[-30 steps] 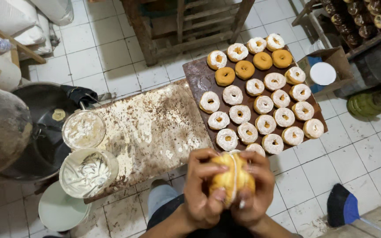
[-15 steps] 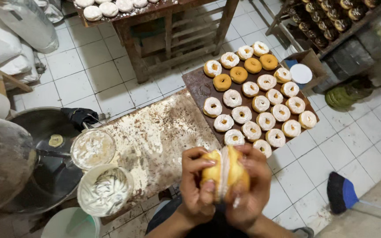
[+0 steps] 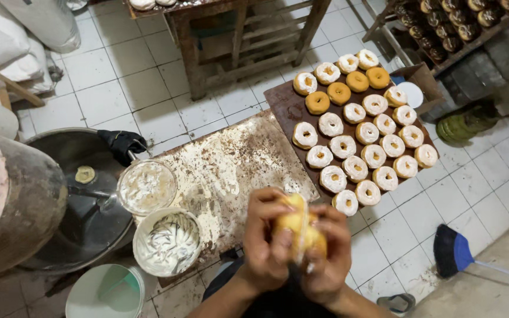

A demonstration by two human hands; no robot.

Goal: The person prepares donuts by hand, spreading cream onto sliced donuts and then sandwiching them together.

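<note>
Both hands [image 3: 298, 247] raised together — fingers curled, gripping.

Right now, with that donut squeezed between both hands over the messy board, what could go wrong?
Cream shows at the seam of the donut, pressed between the left hand and right hand; a harder squeeze could push filling out onto the lap or floor. The tray of iced donuts looks full, with one donut at its near corner, so setting another down might knock it off.
</note>
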